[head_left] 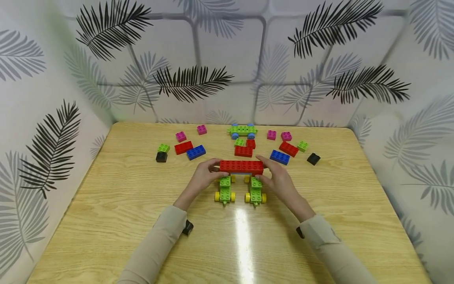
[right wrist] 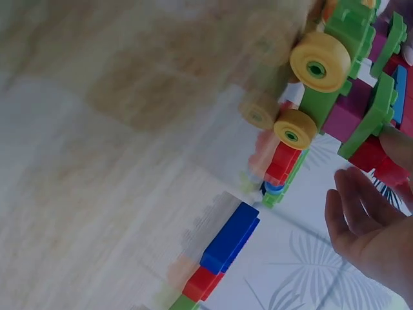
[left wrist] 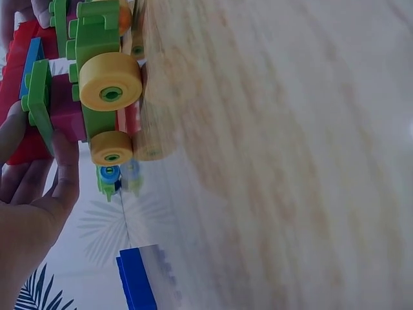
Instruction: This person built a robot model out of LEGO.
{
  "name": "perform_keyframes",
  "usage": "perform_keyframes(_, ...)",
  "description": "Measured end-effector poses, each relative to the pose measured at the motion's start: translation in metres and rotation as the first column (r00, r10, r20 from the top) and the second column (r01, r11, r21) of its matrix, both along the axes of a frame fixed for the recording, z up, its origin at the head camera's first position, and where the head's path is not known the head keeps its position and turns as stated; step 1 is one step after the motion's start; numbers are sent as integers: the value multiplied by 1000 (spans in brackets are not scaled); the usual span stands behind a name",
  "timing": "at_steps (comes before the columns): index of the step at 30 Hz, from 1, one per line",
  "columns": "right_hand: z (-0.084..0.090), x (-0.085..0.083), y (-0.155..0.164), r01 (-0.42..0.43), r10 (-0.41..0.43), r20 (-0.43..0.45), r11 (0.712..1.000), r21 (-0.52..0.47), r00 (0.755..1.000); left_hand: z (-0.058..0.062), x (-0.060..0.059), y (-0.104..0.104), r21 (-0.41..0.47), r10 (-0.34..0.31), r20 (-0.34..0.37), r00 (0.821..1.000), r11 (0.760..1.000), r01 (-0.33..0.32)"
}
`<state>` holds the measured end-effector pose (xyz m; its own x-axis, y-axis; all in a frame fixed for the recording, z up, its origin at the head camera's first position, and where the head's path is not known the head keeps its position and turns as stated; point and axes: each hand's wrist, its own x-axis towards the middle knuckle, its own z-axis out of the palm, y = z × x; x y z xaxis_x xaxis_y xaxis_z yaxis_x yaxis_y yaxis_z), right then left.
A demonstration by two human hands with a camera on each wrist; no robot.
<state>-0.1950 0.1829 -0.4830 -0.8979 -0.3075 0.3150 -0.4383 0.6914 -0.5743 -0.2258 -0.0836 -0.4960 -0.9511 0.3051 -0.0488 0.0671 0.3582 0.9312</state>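
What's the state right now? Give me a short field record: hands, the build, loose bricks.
left hand: fingers grip the left end of the red brick bar
right hand: fingers grip the bar's right end
build: red bar spans two green wheeled bases with yellow wheels, both standing on the wooden table
behind build: green wheeled base with blue wheels; small red and green stack
loose left: blue brick, black brick
loose right: blue brick, black brick
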Motion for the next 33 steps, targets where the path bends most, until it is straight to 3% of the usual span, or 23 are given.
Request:
perform_keyframes(5, -2, 2, 2, -47, 51, -121, 998, 37, 991, 1, 0, 0, -14, -3, 9, 1000, 1000, 3)
perform_keyframes(10, -4, 1, 6, -81, 92, -187, 995, 66, 978, 1, 0, 1, -11, -7, 10, 1000, 1000, 7)
perform_keyframes(18, -12, -5, 10, -130, 168, -337, 982, 134, 926, 2, 0, 0, -8, -9, 11, 1000, 1000, 9)
perform_keyframes(33, -21, -2, 10, -103, 156, -376, 982, 157, 913, 0, 0, -1, -39, -11, 3, 1000, 999, 12)
